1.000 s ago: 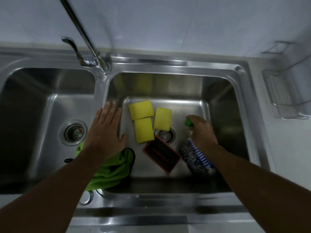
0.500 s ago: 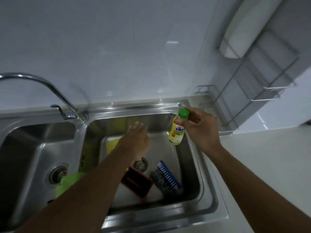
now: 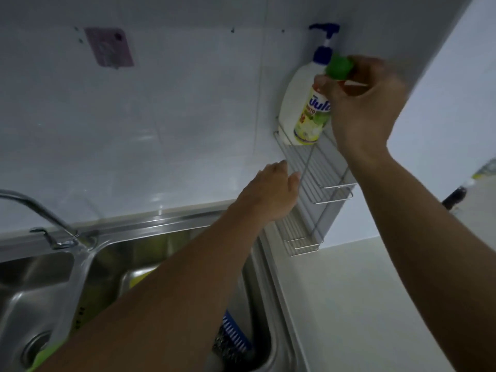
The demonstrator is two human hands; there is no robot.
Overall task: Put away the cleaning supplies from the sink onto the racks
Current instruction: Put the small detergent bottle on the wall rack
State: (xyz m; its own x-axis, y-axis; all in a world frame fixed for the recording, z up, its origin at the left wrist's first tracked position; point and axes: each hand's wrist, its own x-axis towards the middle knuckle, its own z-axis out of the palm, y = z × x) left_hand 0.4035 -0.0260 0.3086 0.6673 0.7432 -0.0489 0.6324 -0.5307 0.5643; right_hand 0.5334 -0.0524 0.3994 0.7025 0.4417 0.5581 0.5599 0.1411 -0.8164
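My right hand (image 3: 361, 103) grips a small yellow dish-soap bottle (image 3: 311, 118) by its green cap, holding it over the upper wire rack (image 3: 316, 167) on the wall. The bottle's base is at the rack's far end, beside a white pump bottle (image 3: 294, 98) with a blue pump. My left hand (image 3: 271, 191) hovers empty with loose fingers near the rack's front rail. A lower wire rack (image 3: 300, 237) hangs under the upper one. In the sink (image 3: 188, 229), a blue brush (image 3: 236, 336) and steel scourer (image 3: 228, 350) show beside my left arm; part of a yellow sponge (image 3: 139, 280) shows.
The faucet (image 3: 40, 210) stands at the left between the two basins. A green cloth (image 3: 45, 355) lies at the lower left. A pink hook pad (image 3: 108, 47) is stuck on the wall. White counter (image 3: 362, 304) spreads to the right, with a dark bottle (image 3: 455, 196) at its far edge.
My right hand lifted the soap bottle out of the sink and up to the upper rack. My left hand rose from the basin to the rack's front. The view tilted up and right.
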